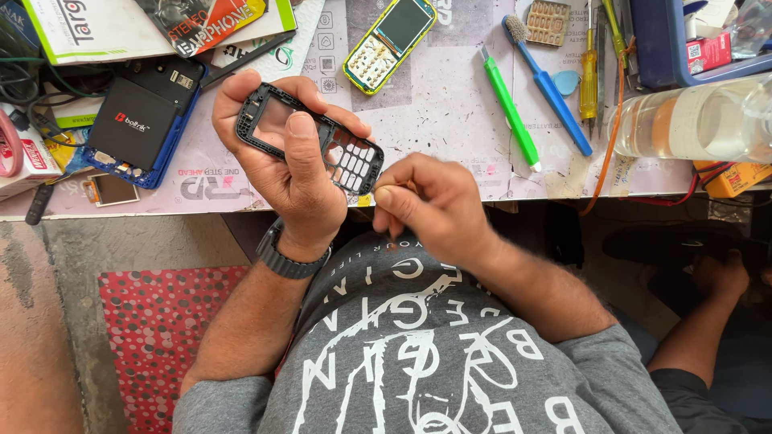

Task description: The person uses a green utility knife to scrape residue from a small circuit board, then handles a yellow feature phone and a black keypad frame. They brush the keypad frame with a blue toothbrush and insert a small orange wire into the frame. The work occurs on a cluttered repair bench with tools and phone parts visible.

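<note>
My left hand (293, 173) grips a black phone front frame (310, 137) with an empty screen window and keypad holes, thumb laid across its middle. My right hand (422, 205) sits just to the right of the frame's lower end, fingers pinched on something small and thin at the frame's corner; what it is I cannot tell. Both hands hover over the near edge of the worktable (450, 104).
On the table lie a yellow-green phone body (390, 44), a black battery on a blue phone back (145, 120), a small loose screen (111, 189), a green tool (509, 108), a blue brush (547, 80), a yellow screwdriver (589, 72), a clear bottle (691, 120) and a blue tray (667, 40).
</note>
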